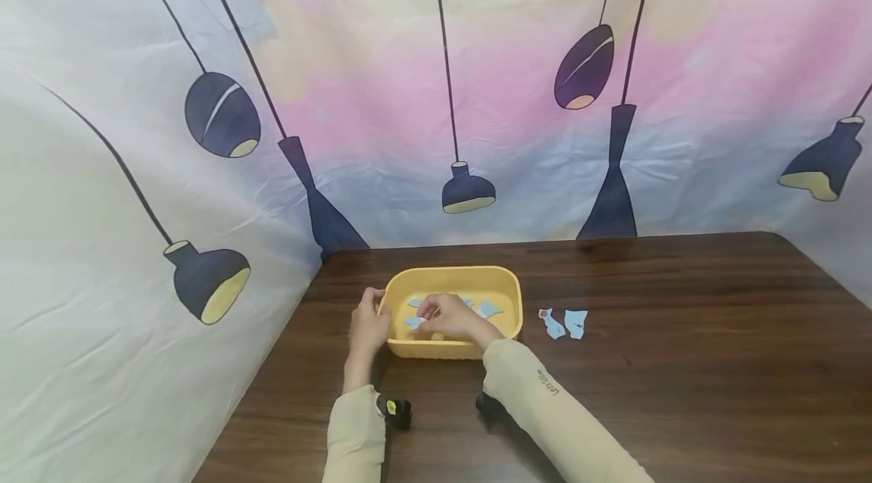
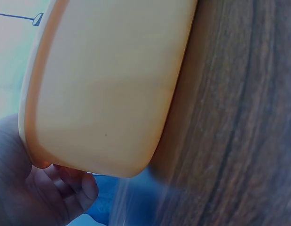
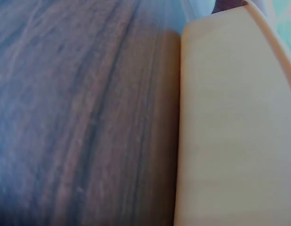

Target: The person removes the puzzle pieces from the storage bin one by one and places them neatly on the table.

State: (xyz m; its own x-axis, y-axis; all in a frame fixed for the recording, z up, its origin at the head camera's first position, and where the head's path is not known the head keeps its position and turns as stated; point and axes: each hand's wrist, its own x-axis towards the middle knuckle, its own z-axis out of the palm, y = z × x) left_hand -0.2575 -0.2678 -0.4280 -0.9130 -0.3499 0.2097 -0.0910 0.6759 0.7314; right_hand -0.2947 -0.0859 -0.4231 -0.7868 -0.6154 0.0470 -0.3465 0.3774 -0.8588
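Observation:
A yellow plastic tub (image 1: pixel 436 350) stands on the table with several torn light blue paper pieces (image 1: pixel 489 309) in it. My left hand (image 1: pixel 368 328) grips the tub's left rim; in the left wrist view its thumb lies over the rim and its fingers curl under the outside. Reaching over the front wall, my right hand (image 1: pixel 455 316) is inside the tub, with thumb and fingertips pinching a light blue paper piece (image 1: pixel 412 322). The fingertips partly cover that piece. In the right wrist view only the tub's outer wall (image 3: pixel 234 117) and the table show, not the pinching fingers.
Two more torn pieces lie on the dark wooden table (image 1: pixel 681 362) right of the tub: one with a small red mark (image 1: pixel 554 325) and a plain blue one (image 1: pixel 575 323). A cloth printed with lamps (image 1: pixel 409 89) hangs behind the table's back edge and along its left side.

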